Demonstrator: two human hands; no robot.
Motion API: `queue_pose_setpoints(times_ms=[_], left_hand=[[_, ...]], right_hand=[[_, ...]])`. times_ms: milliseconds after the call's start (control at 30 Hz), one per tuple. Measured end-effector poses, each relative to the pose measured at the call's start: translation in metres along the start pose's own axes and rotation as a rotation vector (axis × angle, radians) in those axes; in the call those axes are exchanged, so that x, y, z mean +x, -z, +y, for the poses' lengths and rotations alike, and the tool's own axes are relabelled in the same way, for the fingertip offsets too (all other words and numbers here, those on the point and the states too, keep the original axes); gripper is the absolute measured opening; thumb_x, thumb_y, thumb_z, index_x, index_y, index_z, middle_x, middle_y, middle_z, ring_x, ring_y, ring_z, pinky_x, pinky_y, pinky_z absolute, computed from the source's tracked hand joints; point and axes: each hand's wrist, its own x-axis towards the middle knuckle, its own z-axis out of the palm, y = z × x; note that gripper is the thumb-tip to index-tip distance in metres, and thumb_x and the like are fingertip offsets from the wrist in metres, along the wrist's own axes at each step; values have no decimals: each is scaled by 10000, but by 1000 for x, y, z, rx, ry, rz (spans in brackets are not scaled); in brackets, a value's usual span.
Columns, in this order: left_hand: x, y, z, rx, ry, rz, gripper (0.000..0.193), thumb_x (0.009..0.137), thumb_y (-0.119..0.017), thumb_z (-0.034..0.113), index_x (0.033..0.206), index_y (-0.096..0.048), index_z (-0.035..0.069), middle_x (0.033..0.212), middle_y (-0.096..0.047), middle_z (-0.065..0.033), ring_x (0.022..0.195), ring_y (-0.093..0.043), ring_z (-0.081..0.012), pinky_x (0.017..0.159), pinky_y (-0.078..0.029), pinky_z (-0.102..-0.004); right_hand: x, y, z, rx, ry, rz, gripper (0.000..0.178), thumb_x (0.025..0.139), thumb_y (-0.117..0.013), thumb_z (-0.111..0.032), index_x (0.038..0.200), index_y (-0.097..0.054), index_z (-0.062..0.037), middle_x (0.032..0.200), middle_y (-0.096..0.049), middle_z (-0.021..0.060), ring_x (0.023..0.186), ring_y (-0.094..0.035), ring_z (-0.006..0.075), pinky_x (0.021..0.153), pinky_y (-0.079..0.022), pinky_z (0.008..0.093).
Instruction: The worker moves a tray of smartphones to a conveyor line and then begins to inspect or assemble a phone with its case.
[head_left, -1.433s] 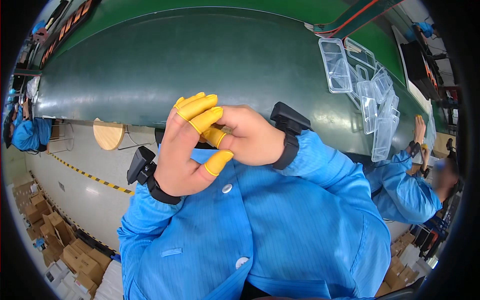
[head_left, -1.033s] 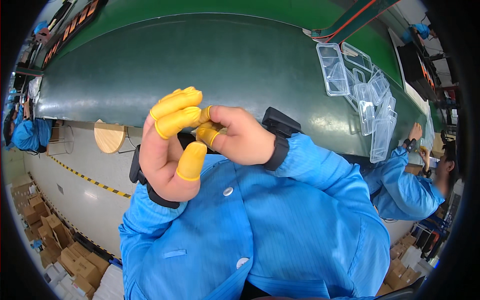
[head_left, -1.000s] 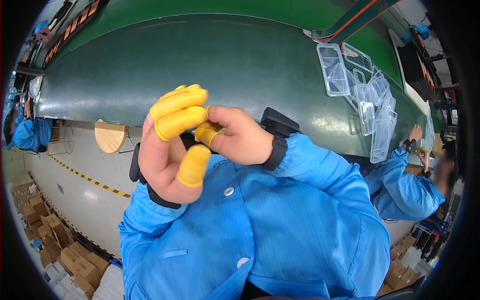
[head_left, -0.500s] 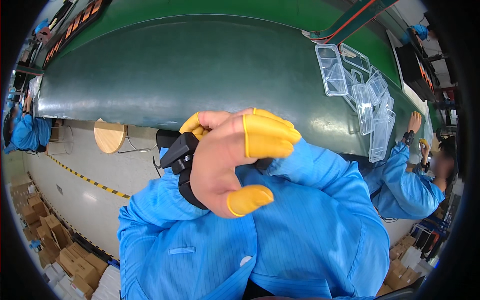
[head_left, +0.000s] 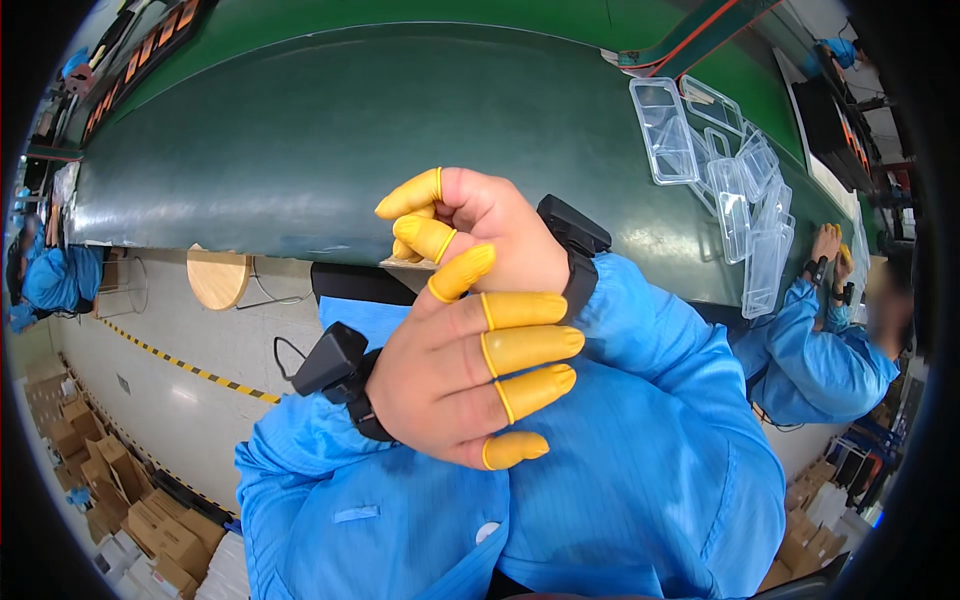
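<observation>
I see clear trays at upper right, long axes mostly steep; right hand nearer, curled, cannot tell if holding; left hand lower, fingers spread.

Held left grip, tipped with five yellow finger covers, spread before a blue coat. Curled right grip just above, by a green bench. Wore a black wrist device on each side. Had clear trays heaped at right on that bench, near another person in blue, and a round stool at left.
</observation>
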Motion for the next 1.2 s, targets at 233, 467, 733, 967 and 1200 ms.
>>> queue_pose_setpoints(times_ms=[233, 467, 733, 967, 1200], left_hand=[[3, 7, 15, 62, 101, -63, 305, 869, -699, 305, 1048, -687, 60, 1163, -695, -131, 1111, -667, -342, 1106, -262, -716], [8, 8, 21, 28, 130, -123, 291, 854, -717, 281, 1041, -689, 61, 1158, -695, -132, 1111, -673, -340, 1090, -314, -690], [8, 5, 12, 59, 82, -65, 399, 887, -705, 408, 1035, -700, 38, 1068, -703, -152, 989, -681, -370, 1134, -217, -708], [12, 31, 13, 101, 20, 70, 329, 832, -748, 364, 984, -684, 79, 1067, -704, -113, 968, -702, -321, 1096, -290, -707], [-55, 80, -30, 222, 235, 711, 514, 1043, -485, 395, 1383, -510, 11, 1379, -562, -192, 1264, -550, -354, 1150, -347, -541]], right_hand=[[1, 1, -5, -96, 107, 74, 211, 994, -637, -92, 1186, -647, -7, 1001, -663, 42, 916, -649, 114, 821, -540, 281], [0, 7, -7, -111, 111, 103, 267, 927, -694, -87, 1174, -640, 1, 982, -679, 54, 908, -634, 118, 825, -539, 280], [0, 4, -1, -161, 114, 103, 216, 989, -646, -83, 1190, -650, -3, 1017, -665, 45, 914, -645, 114, 803, -530, 271], [-6, 11, -26, -291, 272, 107, 254, 982, -653, -147, 1194, -643, -7, 1012, -670, 46, 894, -639, 107, 817, -529, 267], [-36, -17, -83, -473, 652, -14, 145, 867, -695, -85, 981, -636, -18, 867, -636, 100, 772, -637, 288, 721, -550, 367]])
